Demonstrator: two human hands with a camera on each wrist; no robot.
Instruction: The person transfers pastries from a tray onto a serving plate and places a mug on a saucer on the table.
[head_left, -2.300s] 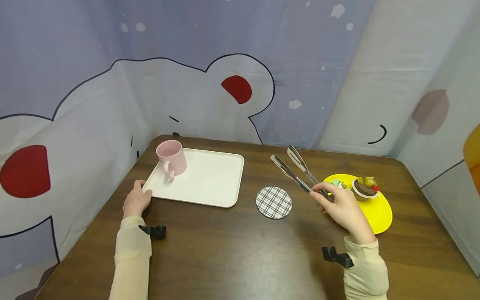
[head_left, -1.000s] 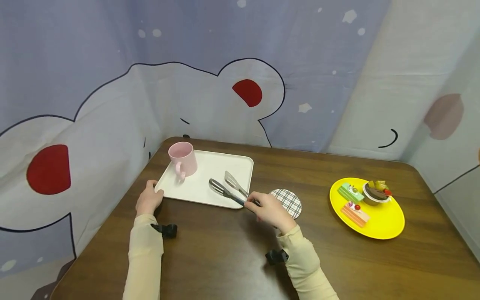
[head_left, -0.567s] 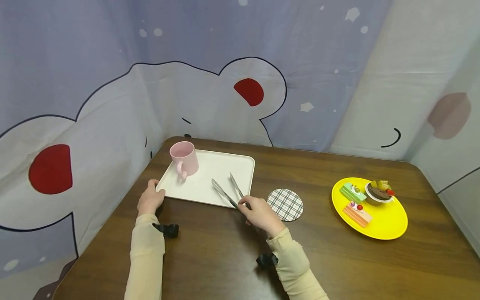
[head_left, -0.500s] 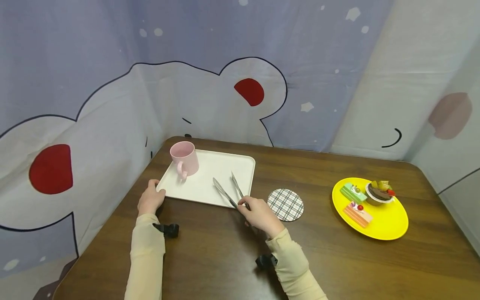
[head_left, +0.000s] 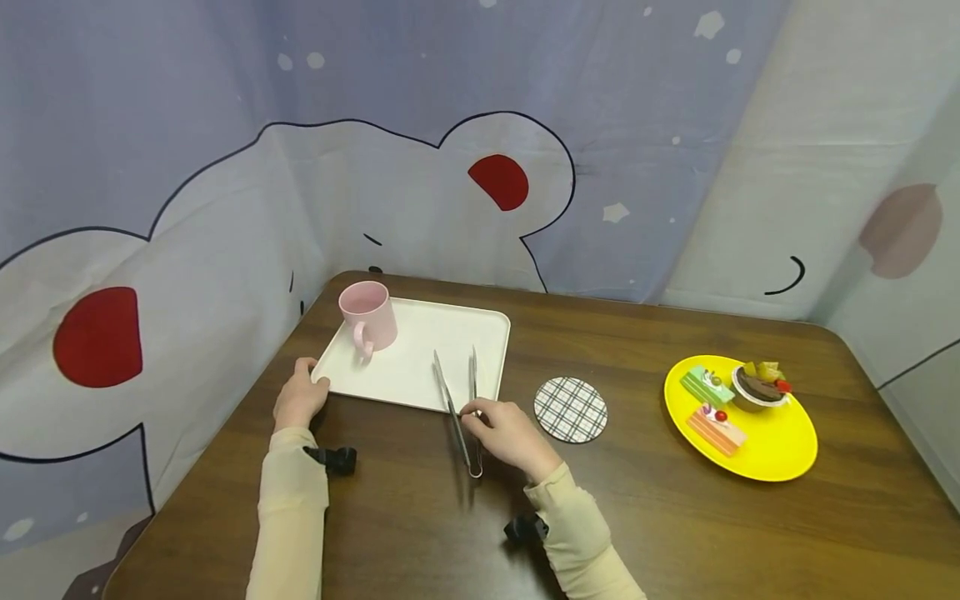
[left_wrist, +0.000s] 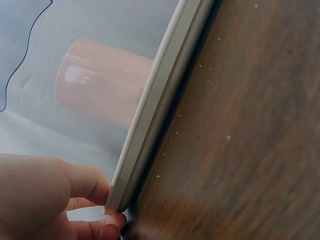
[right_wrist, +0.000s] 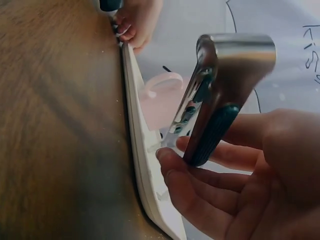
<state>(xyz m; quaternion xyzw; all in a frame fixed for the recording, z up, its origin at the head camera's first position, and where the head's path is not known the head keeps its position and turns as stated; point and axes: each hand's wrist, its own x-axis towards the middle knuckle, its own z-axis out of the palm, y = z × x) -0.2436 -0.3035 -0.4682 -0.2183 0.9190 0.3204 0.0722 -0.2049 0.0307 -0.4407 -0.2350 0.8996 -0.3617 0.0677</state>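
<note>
My left hand (head_left: 300, 398) pinches the near left corner of a white rectangular tray (head_left: 423, 333). In the left wrist view, thumb and fingers meet at the tray's rim (left_wrist: 145, 112). A pink mug (head_left: 372, 323) stands upright on the tray's left side, its handle facing me. My right hand (head_left: 513, 433) grips metal tongs (head_left: 456, 425) by one dark green arm at the tray's front edge. Spread apart, the tongs hold nothing; their tips lie over the tray, the bent end toward me. Whether the tips touch the tray I cannot tell.
Right of the tray lies a round plaid coaster (head_left: 571, 409). Farther right, a yellow plate (head_left: 772, 446) carries a green cake slice (head_left: 707, 386), an orange cake slice (head_left: 715, 430) and a fruit-topped cupcake (head_left: 757, 392). A printed curtain (head_left: 600, 125) hangs behind the brown table (head_left: 405, 525).
My right hand has carried the tongs leftward from beside the yellow plate to the tray. Lately the tongs have swung to point more straight away from me. The left hand stays on the tray corner.
</note>
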